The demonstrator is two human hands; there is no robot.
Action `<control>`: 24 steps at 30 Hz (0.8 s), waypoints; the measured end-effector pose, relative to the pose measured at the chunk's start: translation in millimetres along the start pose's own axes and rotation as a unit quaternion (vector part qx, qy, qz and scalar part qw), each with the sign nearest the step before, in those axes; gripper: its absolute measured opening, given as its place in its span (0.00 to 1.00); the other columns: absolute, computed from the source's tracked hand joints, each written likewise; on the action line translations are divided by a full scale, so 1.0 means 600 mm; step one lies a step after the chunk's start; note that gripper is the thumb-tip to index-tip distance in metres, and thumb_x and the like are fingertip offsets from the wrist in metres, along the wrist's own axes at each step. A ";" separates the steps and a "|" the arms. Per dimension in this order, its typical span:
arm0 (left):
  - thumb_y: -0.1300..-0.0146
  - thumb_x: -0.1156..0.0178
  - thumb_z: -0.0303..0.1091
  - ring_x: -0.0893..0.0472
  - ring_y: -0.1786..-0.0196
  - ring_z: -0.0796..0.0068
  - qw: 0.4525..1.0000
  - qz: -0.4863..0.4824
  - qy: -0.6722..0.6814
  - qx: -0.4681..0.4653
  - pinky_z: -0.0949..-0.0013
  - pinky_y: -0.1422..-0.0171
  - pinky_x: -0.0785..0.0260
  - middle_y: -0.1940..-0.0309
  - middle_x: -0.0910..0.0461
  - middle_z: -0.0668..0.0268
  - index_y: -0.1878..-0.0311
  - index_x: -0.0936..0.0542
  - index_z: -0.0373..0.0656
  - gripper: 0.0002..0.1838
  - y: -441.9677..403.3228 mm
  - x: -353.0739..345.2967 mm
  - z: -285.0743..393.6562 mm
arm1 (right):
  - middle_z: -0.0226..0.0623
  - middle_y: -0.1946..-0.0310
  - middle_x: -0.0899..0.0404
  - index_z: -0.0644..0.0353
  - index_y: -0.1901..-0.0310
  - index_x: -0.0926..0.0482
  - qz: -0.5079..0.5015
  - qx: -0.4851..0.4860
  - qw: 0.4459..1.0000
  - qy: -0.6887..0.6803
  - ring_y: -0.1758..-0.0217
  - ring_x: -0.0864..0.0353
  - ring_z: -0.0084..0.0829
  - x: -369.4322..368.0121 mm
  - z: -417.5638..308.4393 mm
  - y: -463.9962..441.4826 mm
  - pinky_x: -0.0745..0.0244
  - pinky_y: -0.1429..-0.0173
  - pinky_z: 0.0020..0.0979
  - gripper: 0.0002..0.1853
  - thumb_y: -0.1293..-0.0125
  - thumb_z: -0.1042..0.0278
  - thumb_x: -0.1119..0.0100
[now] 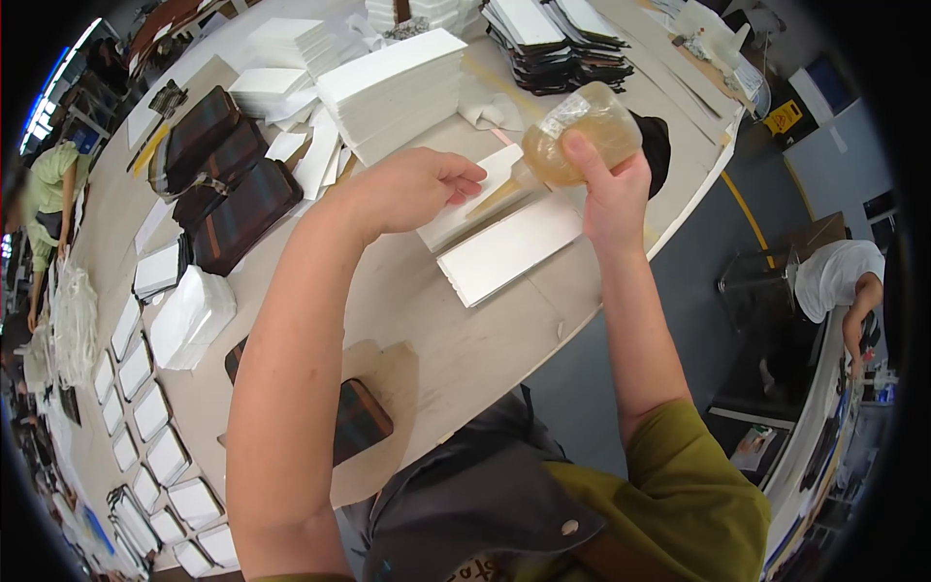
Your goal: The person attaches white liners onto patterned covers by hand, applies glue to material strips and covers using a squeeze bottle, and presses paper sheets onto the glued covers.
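Note:
My right hand (616, 189) is wrapped round a clear plastic bottle (585, 126) of amber liquid, tilted with its tapered nozzle down and to the left. The nozzle tip is over a white rectangular piece (456, 225). Beside that piece, my left hand (417, 186) has its fingers curled and pressed together; what they hold, if anything, is hidden. Nearer to me lies a white rectangular stack (509, 249) on the table (398, 291).
Tall white stacks (398, 92) stand behind my hands, with black-edged stacks (553, 44) at the back. Dark plaid cases (242, 213) lie left, another (361, 422) near the front edge. White-faced pieces (152, 410) fill the lower left. People (839, 276) work at both sides.

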State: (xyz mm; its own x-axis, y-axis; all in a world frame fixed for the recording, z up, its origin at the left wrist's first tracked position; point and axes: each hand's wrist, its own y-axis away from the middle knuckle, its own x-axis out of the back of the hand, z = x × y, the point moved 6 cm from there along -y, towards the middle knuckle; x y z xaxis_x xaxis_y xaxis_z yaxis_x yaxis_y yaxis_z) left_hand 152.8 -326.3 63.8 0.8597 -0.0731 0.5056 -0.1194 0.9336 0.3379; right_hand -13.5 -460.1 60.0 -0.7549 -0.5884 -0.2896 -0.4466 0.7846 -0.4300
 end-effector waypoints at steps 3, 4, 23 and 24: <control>0.30 0.53 0.28 0.23 0.37 0.74 0.998 -0.013 0.047 0.025 0.72 0.30 0.34 0.39 0.20 0.62 0.32 0.24 0.41 0.23 0.006 0.005 0.002 | 0.37 0.54 0.17 0.68 0.47 0.24 -0.016 -0.010 1.000 0.009 0.52 0.18 0.23 -0.035 0.005 0.014 0.22 0.45 0.27 0.23 0.39 0.67 0.25; 0.31 0.53 0.27 0.22 0.37 0.74 0.997 -0.017 0.061 0.034 0.72 0.30 0.34 0.39 0.20 0.62 0.32 0.24 0.41 0.24 0.007 0.006 0.002 | 0.37 0.54 0.17 0.68 0.47 0.24 -0.017 -0.011 1.000 0.008 0.52 0.18 0.23 -0.045 0.004 0.018 0.22 0.45 0.27 0.23 0.39 0.67 0.25; 0.29 0.49 0.26 0.19 0.41 0.69 0.978 0.193 0.051 -0.061 0.67 0.37 0.27 0.45 0.17 0.58 0.38 0.22 0.36 0.18 0.061 -0.031 0.031 | 0.40 0.47 0.19 0.66 0.43 0.25 0.130 0.268 0.944 0.141 0.45 0.17 0.30 0.142 -0.202 -0.078 0.20 0.41 0.33 0.24 0.38 0.71 0.26; 0.31 0.48 0.25 0.18 0.42 0.68 0.957 0.270 -0.048 -0.092 0.65 0.39 0.26 0.46 0.17 0.58 0.40 0.21 0.37 0.18 0.081 -0.055 0.049 | 0.39 0.45 0.19 0.65 0.41 0.25 0.104 0.165 0.980 -0.028 0.43 0.18 0.32 0.142 -0.188 -0.089 0.21 0.39 0.35 0.22 0.34 0.67 0.32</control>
State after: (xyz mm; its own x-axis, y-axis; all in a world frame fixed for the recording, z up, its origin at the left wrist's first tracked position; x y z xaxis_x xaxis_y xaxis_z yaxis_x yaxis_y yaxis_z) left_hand 104.3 -289.0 86.6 0.6467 0.4134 0.6410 -0.4361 0.8899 -0.1339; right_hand -108.3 -530.0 154.4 -0.7811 -0.4392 -0.4438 -0.0980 0.7882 -0.6076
